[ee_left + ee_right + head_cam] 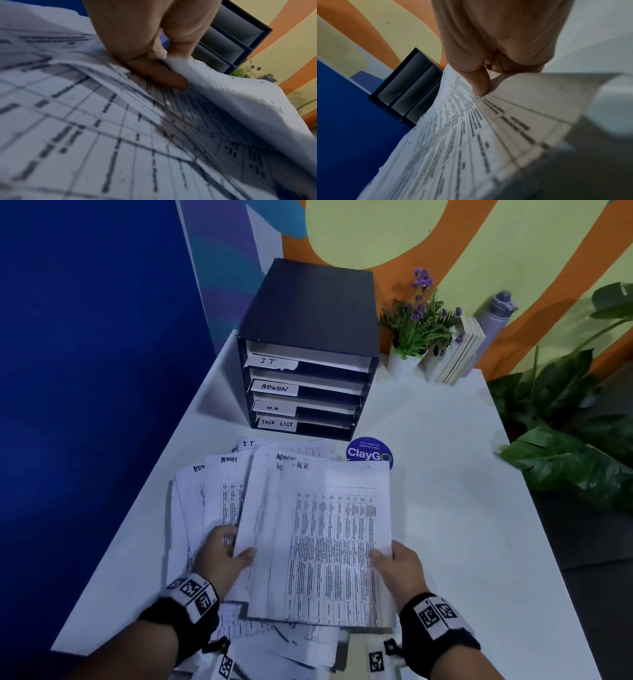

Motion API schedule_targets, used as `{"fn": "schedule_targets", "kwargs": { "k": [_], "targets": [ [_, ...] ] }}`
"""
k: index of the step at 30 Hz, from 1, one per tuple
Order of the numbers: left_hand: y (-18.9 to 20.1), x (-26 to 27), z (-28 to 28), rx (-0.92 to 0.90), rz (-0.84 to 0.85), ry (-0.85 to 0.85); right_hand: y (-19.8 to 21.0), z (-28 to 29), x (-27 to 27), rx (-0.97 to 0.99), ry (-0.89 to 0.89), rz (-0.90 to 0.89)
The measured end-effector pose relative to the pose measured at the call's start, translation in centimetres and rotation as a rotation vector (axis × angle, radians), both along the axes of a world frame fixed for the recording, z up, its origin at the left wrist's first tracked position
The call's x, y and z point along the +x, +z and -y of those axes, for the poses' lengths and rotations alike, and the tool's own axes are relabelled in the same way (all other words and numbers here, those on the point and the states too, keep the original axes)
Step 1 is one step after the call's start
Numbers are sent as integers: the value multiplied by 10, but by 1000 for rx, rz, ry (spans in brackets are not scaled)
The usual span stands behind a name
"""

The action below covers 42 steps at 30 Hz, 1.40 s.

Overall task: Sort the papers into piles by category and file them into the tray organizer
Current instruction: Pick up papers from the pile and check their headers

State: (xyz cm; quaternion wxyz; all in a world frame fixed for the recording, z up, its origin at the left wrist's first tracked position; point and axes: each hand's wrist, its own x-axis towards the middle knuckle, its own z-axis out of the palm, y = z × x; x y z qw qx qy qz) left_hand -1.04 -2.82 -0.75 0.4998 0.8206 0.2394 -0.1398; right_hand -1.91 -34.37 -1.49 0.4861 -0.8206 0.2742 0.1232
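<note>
A loose spread of printed papers [219, 494] with hand-written headings (I.T., ADMIN, H.R.) lies on the white table [445, 508]. On top sits a sheaf headed H.R. [329, 542]. My left hand [226, 553] pinches its left edge, thumb on top [159, 73]. My right hand [394, 559] pinches its right edge [481, 83]. The dark tray organizer [308, 347] stands behind the papers, with shelves labelled I.T., ADMIN, H.R. and TASK LIST, each holding some white sheets.
A round blue ClayGo sticker [370, 453] lies just behind the sheaf. A potted purple flower [414, 330], upright books [459, 350] and a grey bottle [496, 309] stand at the back right. Large green leaves [565, 440] overhang the table's right side. A blue wall is at left.
</note>
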Motion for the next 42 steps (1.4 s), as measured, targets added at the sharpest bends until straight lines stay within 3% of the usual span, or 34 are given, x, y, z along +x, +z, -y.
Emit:
{"fn": "schedule_targets", "kwargs": {
  "k": [3,7,9,13,16,20,23,25,28,29,32,35,37,39,42],
  "targets": [
    [5,-4,2,23,60,18,5,6,0,41,-42,30],
    [11,-5,4,323,145,-104,17,4,4,160,-91,52],
    [18,2,11,365,228,-148,22,3,7,221,-61,71],
    [40,26,32,-142,70,-155,29,-3,14,315,15,77],
    [41,39,42,-197,27,-153,34,-9,19,337,55,96],
    [43,46,62,-153,148,-7,44,-9,19,223,140,112],
    [44,50,73,-230,176,76,44,1,18,151,142,109],
    [42,50,77,-141,111,-56,42,16,20,54,44,107],
    [32,48,76,374,-17,-450,37,55,23,-87,-72,84],
    [28,47,74,469,-79,-528,37,70,24,-138,-86,73],
    [24,45,72,550,-240,-627,34,108,26,-334,-98,25],
    [19,46,73,582,-278,-670,31,123,30,-765,47,-48],
    [15,48,72,592,-272,-683,31,115,33,-940,208,-64],
    [13,50,70,607,-259,-697,24,103,33,-944,346,-48],
    [9,50,62,599,-229,-691,13,99,37,-801,493,-150]
  ]
}}
